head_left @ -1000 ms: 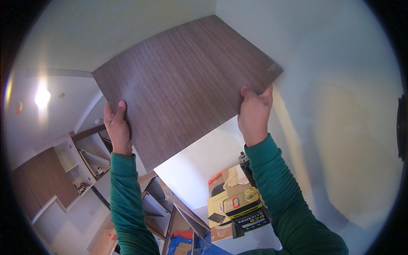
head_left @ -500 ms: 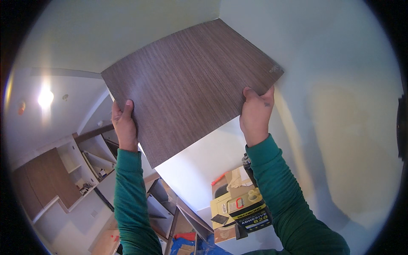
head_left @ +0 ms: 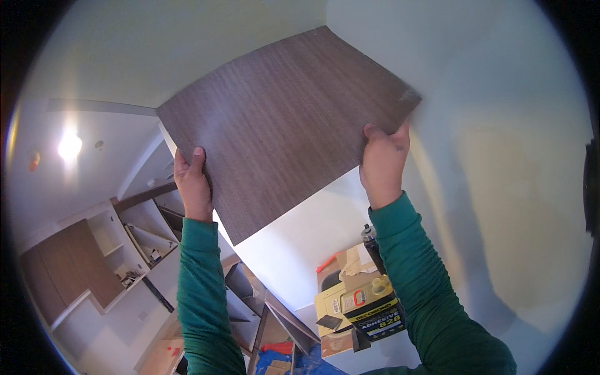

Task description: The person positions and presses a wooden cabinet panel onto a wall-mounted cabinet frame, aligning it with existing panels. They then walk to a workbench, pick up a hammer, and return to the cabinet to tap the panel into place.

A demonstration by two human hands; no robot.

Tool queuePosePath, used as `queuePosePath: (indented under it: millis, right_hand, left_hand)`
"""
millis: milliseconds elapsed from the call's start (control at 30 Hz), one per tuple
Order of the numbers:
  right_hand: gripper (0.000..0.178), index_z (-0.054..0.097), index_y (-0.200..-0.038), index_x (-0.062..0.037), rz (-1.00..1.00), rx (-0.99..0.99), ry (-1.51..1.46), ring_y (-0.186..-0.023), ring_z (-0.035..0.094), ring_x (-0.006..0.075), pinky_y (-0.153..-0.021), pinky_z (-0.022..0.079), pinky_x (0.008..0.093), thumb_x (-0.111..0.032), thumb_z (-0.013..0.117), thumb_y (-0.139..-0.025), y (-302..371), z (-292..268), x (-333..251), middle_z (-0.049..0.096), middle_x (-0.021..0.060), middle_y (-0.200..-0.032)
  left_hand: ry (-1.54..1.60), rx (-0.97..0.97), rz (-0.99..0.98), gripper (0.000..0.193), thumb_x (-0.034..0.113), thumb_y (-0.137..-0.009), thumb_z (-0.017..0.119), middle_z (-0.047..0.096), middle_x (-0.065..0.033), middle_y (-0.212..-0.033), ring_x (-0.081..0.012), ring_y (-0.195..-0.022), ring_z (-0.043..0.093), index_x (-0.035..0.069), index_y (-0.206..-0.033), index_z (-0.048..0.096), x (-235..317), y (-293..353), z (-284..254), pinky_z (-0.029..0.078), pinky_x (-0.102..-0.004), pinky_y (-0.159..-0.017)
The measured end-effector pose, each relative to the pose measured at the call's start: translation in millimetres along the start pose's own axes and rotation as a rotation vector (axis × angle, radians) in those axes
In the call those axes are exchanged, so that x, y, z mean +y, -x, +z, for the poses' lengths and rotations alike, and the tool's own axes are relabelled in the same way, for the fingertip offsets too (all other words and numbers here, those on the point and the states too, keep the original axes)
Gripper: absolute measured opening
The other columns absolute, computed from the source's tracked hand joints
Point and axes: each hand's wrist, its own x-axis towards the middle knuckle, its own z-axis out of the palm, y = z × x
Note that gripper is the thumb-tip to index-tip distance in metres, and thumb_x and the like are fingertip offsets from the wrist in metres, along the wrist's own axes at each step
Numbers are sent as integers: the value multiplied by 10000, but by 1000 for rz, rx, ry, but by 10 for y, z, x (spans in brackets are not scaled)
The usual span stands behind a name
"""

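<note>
A brown wood-grain panel is held up between both my hands against the white wall column, its upper edges close to the ceiling and the right wall. My left hand grips the panel's left edge, with the thumb on its face. At the lower right edge, my right hand grips it, thumb on the front and the other fingers hidden behind. Whether the panel's back touches the surface behind it is hidden.
Below my right arm stands a yellow and black adhesive can, with a dark bottle behind it. Wall cabinets with brown doors line the left. Lower down are panels and blue sheeting. A lamp glows at upper left.
The view has shifted slightly, so my hands, the panel and the room all sit a little further right. Both hands keep their grip on the panel.
</note>
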Motion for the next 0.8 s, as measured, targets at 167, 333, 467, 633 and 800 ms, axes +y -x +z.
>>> queuePosePath:
  millis: [167, 333, 467, 633, 800]
  right_hand:
    - [549, 417, -1348, 11, -5, 24, 8, -1153, 524, 274, -1049, 368, 368, 109, 502, -816, 38, 61, -49, 536, 168, -1258]
    - [541, 410, -1349, 6, -11, 74, -79, -1148, 524, 278, -1051, 369, 370, 113, 498, -826, 36, 84, -14, 533, 167, -1257]
    - [539, 411, -1350, -6, 14, 98, -61, -1172, 514, 283, -1055, 373, 372, 118, 495, -832, 48, 51, 114, 530, 156, -1270]
    - [493, 351, -1391, -1, 38, 77, -230, -1235, 487, 306, -1090, 347, 407, -14, 544, -937, 38, -5, 276, 479, 187, -1351]
    - [469, 325, -1419, -18, 235, 133, -459, -1272, 465, 297, -1110, 365, 423, -138, 515, -1008, 80, 52, 200, 465, 189, -1372]
  left_hand:
    - [43, -13, 27, 385, 139, -961, 605, 621, -119, -1219, -194, -1078, 591, -4, -1303, 501, -43, -8, -27, 427, -323, -990]
    - [-21, 4, 35, 376, 144, -967, 603, 612, -115, -1239, -196, -1097, 575, -10, -1294, 502, 28, 16, 46, 402, -317, -1003]
    - [-16, 7, 45, 387, 144, -969, 596, 605, -120, -1246, -196, -1103, 570, -16, -1306, 495, 12, 11, 17, 393, -318, -1011]
    - [-21, 4, 87, 380, 131, -970, 596, 614, -117, -1232, -181, -1104, 573, -15, -1307, 499, 12, 22, 52, 405, -317, -1005]
    - [-46, 21, 63, 361, 135, -976, 591, 625, -107, -1220, -186, -1101, 577, -16, -1295, 520, 32, 7, 6, 400, -320, -1006]
